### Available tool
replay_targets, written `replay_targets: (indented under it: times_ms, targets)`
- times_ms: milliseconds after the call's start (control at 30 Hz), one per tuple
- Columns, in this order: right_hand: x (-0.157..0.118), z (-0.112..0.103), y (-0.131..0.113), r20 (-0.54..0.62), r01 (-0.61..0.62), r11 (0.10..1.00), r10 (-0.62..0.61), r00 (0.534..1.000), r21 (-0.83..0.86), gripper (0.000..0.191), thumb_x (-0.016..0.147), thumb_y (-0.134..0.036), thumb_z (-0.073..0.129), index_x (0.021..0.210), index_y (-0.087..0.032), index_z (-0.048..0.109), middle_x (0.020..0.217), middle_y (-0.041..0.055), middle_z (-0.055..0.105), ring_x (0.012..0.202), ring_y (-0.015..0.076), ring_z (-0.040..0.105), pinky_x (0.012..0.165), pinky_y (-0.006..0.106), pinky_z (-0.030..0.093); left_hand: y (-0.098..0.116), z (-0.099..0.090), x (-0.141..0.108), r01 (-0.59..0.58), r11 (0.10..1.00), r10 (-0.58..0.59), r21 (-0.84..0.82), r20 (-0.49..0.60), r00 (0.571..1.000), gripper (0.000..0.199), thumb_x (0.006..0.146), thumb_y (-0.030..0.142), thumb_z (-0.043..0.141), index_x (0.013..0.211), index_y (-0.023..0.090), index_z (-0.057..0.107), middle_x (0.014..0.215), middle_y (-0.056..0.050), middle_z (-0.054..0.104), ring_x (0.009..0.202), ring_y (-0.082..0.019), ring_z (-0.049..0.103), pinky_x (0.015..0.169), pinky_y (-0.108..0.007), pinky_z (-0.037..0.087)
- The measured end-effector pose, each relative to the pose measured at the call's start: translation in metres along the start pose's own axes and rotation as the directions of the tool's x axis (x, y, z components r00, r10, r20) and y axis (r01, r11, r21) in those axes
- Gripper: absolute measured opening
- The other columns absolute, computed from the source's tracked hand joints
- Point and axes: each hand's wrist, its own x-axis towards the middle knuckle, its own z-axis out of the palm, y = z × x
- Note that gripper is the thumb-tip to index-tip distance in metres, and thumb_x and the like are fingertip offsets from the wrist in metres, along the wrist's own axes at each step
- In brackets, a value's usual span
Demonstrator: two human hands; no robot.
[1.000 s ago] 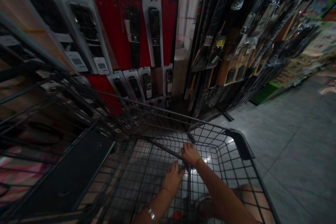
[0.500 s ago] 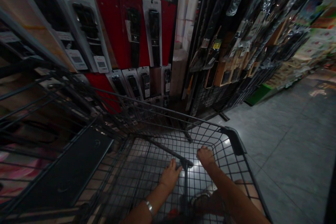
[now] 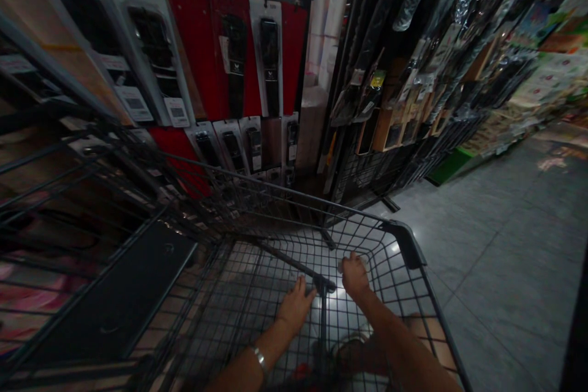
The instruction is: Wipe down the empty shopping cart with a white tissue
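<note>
My left hand (image 3: 296,305) is over the wire basket of a dark shopping cart (image 3: 342,208), left of the dark bar end (image 3: 325,285). Its fingers are spread apart and nothing shows in them; a silvery band (image 3: 259,358) circles the wrist. To the right of that bar end is my right hand (image 3: 355,275), its fingers curled closed. Something small and pale shows at its fingertips, too small to name. Both forearms come in from the bottom edge.
Packaged dark items (image 3: 269,58) hang on a red panel (image 3: 292,55) ahead. Black racks with wrapped goods (image 3: 388,122) stand to the right. Grey floor tiles (image 3: 496,239) lie beside the cart. A dark flat panel (image 3: 114,294) is at the cart's left.
My right hand has shifted slightly left and turned a little, and a pale bit now shows at its fingertips. My left hand has moved slightly left.
</note>
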Motion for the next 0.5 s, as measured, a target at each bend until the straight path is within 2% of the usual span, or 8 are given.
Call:
replay_targets:
  times_ms: [67, 233, 400, 500]
  targets:
    - [-0.004, -0.004, -0.007, 0.030, -0.028, 1.000, 0.028, 0.999, 0.001, 0.028, 0.077, 0.000, 0.045, 0.091, -0.010, 0.068, 0.101, 0.0190, 0.062, 0.089, 0.0213, 0.062, 0.070, 0.028, 0.045, 0.000, 0.000, 0.000, -0.009, 1.000, 0.009, -0.002, -0.004, 1.000, 0.047, 0.089, 0.010, 0.042, 0.133, 0.027, 0.043, 0.146, -0.015, 0.031, 0.136, -0.028, 0.026, 0.096, -0.039, 0.044]
    - [-0.018, -0.007, -0.019, 0.122, 0.028, 0.999, -0.026, 0.992, -0.020, 0.029, 0.078, 0.000, 0.047, 0.094, -0.010, 0.068, 0.098, 0.0187, 0.063, 0.088, 0.0226, 0.066, 0.069, 0.030, 0.049, 0.001, -0.003, -0.003, -0.003, 1.000, 0.003, -0.017, -0.007, 1.000, 0.049, 0.088, 0.007, 0.043, 0.132, 0.026, 0.045, 0.146, -0.015, 0.032, 0.136, -0.029, 0.027, 0.097, -0.039, 0.043]
    - [-0.035, 0.004, -0.020, 0.219, 0.081, 0.997, -0.076, 0.973, -0.012, 0.025, 0.082, -0.007, 0.047, 0.094, -0.012, 0.069, 0.097, 0.0187, 0.065, 0.088, 0.0228, 0.068, 0.069, 0.033, 0.053, 0.003, -0.002, -0.005, -0.012, 1.000, 0.012, 0.009, 0.001, 1.000, 0.051, 0.086, 0.007, 0.044, 0.133, 0.027, 0.043, 0.144, -0.014, 0.034, 0.136, -0.029, 0.027, 0.095, -0.039, 0.045]
    - [-0.044, 0.009, -0.023, 0.295, 0.132, 0.990, -0.138, 0.946, 0.042, 0.022, 0.074, -0.011, 0.060, 0.094, -0.016, 0.068, 0.099, 0.0159, 0.066, 0.092, 0.0235, 0.066, 0.070, 0.033, 0.054, 0.003, 0.002, -0.004, -0.011, 1.000, 0.011, 0.028, -0.008, 1.000, 0.051, 0.086, 0.006, 0.043, 0.132, 0.028, 0.043, 0.143, -0.014, 0.035, 0.135, -0.028, 0.028, 0.094, -0.038, 0.046]
